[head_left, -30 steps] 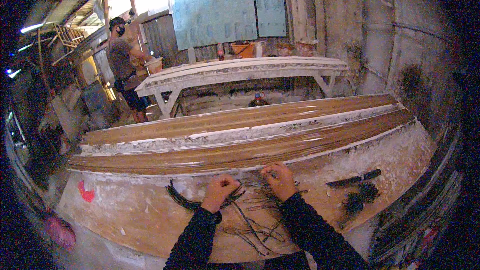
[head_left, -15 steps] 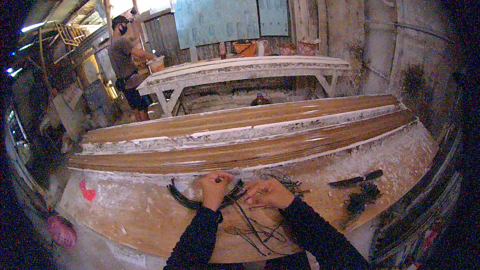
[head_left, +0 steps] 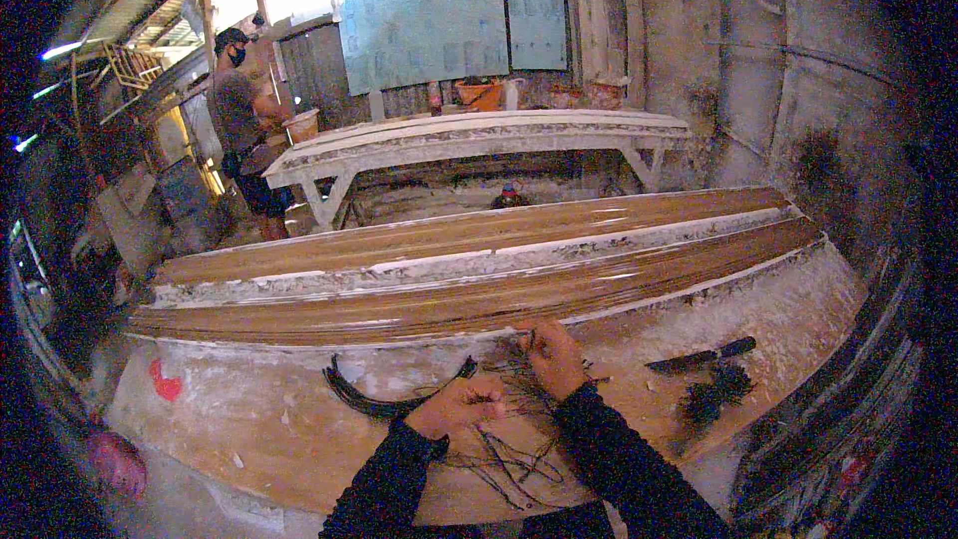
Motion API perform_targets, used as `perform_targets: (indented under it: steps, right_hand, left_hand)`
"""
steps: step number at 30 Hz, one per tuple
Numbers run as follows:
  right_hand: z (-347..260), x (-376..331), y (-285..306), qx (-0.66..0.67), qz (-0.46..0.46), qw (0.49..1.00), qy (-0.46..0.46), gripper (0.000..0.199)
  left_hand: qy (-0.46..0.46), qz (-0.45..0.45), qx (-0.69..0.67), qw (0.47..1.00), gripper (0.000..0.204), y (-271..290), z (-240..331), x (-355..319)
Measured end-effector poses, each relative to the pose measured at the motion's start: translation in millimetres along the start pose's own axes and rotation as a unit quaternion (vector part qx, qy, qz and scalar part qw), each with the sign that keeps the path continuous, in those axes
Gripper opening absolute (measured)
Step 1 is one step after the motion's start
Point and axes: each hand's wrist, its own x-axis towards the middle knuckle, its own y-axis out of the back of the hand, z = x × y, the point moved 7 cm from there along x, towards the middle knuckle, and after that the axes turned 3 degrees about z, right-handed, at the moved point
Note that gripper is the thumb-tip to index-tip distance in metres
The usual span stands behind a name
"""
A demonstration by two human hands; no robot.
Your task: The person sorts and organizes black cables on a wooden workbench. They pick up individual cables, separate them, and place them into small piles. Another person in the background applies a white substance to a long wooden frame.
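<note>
My left hand (head_left: 461, 407) is closed in a pinch low over the board, its wrist beside a curved bundle of black strands (head_left: 367, 403). What its fingertips hold, if anything, is too small to make out. Farther forward and to the right, my right hand (head_left: 552, 357) pinches a thin dark cord near the long mould's front edge. Loose thin dark cords (head_left: 511, 469) lie tangled between and below my hands. To the right rest a knife (head_left: 702, 355) with a dark handle and a bunched dark cord bundle (head_left: 718, 391).
A long brown grooved mould (head_left: 479, 289) with white crusted edges spans the board (head_left: 259, 429). A red scrap (head_left: 165, 380) lies at left. Behind stands a white-crusted bench (head_left: 479, 135); a person (head_left: 242, 125) stands at its left end by a bucket (head_left: 301, 126).
My hands have moved apart: the right went forward, the left came back and rightward off the bundle of black strands. The person at the back has shifted slightly.
</note>
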Motion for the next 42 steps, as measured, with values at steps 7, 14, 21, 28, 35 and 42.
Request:
perform_targets:
  steps: [7, 14, 21, 28, 35, 42]
  right_hand:
    - [30.8, 1.0, -6.2, 0.076, -0.058, 0.986, -0.137, 0.011]
    - [-17.4, -40.2, -55.2, 0.303, -0.391, 0.845, -0.205, 0.014]
    - [-39.8, -46.0, -60.2, 0.312, -0.439, 0.841, -0.045, 0.020]
    - [-31.7, -40.3, -52.3, 0.339, -0.381, 0.851, -0.121, 0.017]
    - [-6.0, -16.0, -31.8, 0.112, -0.213, 0.968, -0.064, 0.010]
    - [24.0, -4.2, -9.8, 0.002, 0.023, 0.999, -0.029, 0.007]
  left_hand:
    - [-0.038, 0.288, 0.094, 0.952, 0.012, 56.8, 0.7, -2.8]
    - [-0.040, 0.534, 0.102, 0.838, 0.008, 107.4, 7.1, -36.2]
    - [-0.100, 0.521, 0.287, 0.798, 0.004, 88.3, 25.1, -32.4]
    - [-0.113, 0.464, 0.289, 0.830, 0.003, 68.3, 25.2, -18.6]
    - [-0.067, 0.284, 0.140, 0.946, 0.008, 51.7, 0.4, 3.6]
    - [-0.056, 0.009, -0.011, 0.998, 0.014, -7.3, -2.8, 9.6]
